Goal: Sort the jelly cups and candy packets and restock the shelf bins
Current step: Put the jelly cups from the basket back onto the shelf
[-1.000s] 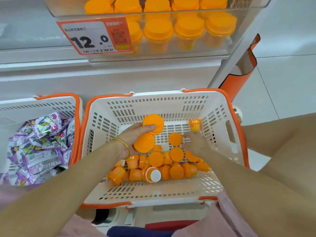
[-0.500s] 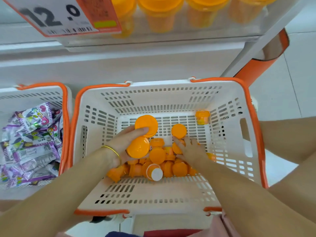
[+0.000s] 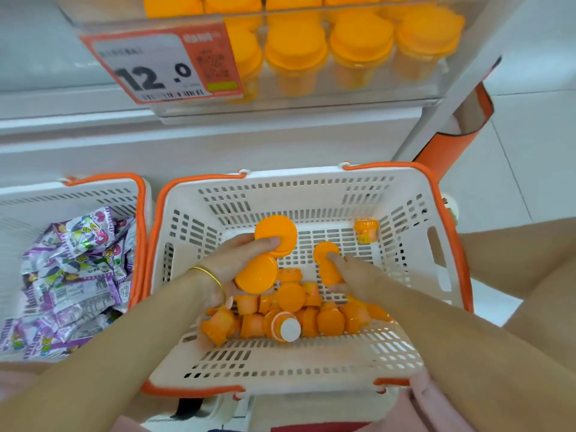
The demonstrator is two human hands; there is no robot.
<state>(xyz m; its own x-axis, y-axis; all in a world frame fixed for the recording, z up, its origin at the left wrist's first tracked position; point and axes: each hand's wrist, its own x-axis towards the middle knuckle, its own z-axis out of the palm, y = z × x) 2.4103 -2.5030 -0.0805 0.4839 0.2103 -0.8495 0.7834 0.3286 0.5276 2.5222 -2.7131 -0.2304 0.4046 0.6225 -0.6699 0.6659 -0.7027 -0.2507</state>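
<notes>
Nearest the camera, both forearms reach into the white basket with orange rim. A pile of orange jelly cups lies on the basket floor near its middle, most tipped on their sides; one shows a white base.

Left hand: closed around two jelly cups, lids facing up, one lid overlapping the other, held above the pile. A gold bangle sits at that wrist.

Right hand: fingers wrapped around a single jelly cup, its lid pointing toward the far wall of the basket.

One separate cup stands upright at the far right corner of the basket floor, well apart from the pile.

Left of this basket, touching it, a second basket holds purple-and-white candy packets.

Farther off, a clear shelf bin holds upright rows of stocked jelly cups. A price tag reading 12.0 hangs on its left front.
</notes>
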